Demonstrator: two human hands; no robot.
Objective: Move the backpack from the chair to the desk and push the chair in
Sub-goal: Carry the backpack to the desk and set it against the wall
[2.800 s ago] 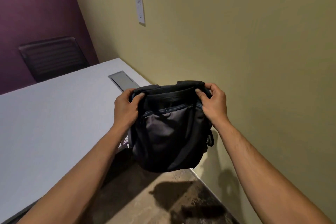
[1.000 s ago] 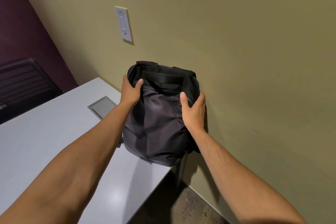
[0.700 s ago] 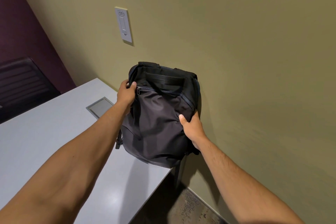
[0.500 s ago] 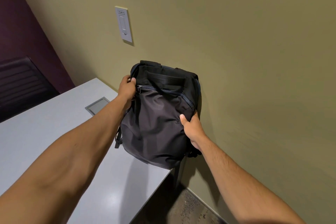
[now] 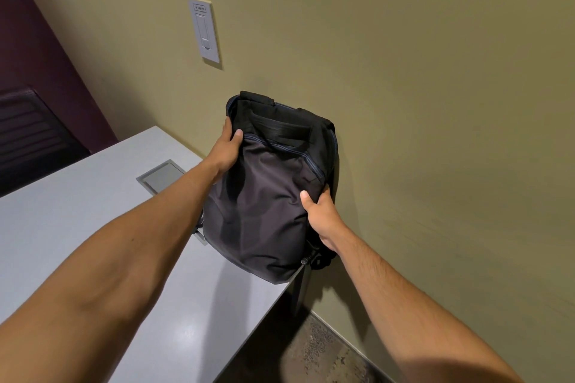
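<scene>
Backpack [image 5: 267, 196]: upright on desk [image 5: 77, 227], at the corner by the wall. My left hand [image 5: 225, 149] closed on its top edge; right hand [image 5: 320, 211] gripping its side. Step: placement, nearly done. Next, I judge: release both hands, push in the chair, which is out of view.

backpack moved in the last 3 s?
Yes. The backpack went from hanging over the floor up onto the desk corner, against the wall below the wall switch.
</scene>
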